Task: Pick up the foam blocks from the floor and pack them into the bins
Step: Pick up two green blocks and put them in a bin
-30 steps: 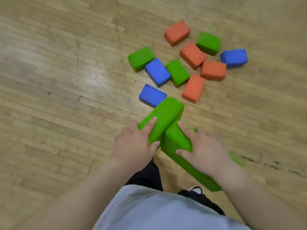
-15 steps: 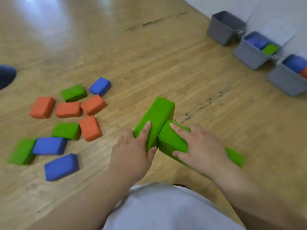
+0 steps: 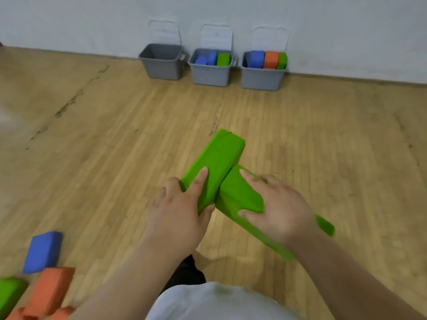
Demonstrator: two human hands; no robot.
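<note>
My left hand grips one green foam block that points up and away from me. My right hand grips a second green foam block that runs down to the right under my wrist. The two blocks touch at their near ends, held above the floor. Three grey bins stand against the far wall: the left bin shows no blocks, the middle bin holds blue and green blocks, and the right bin holds blue, orange and green blocks.
Loose blocks lie on the wooden floor at the bottom left: a blue block, an orange block and a green block. A white wall closes off the far side behind the bins.
The view has swung from the pile of blocks round to the bins at the wall. Both hands keep their hold on the two green blocks; the pile now sits at the bottom left.
</note>
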